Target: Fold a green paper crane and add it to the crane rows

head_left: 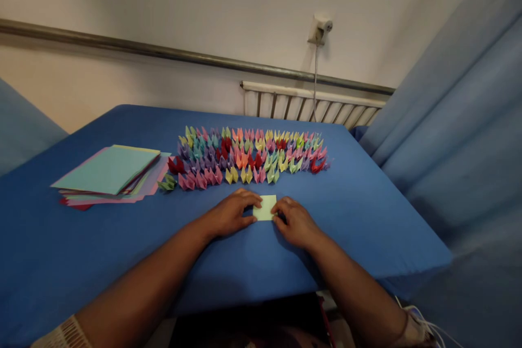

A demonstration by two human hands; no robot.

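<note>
A small pale yellow-green paper square lies flat on the blue-covered table, near its front edge. My left hand holds its left side, with the index finger at the upper corner and the thumb at the lower one. On the opposite side, the curled fingers and thumb of my right hand grip the paper's right edge. Just beyond both hands stand rows of folded paper cranes in pink, red, yellow, green, teal and purple.
Stacked coloured paper sheets, pale teal on top, lie to the left. Behind the blue table are a wall rail, a radiator and a socket with a hanging cord. A blue curtain borders the right side.
</note>
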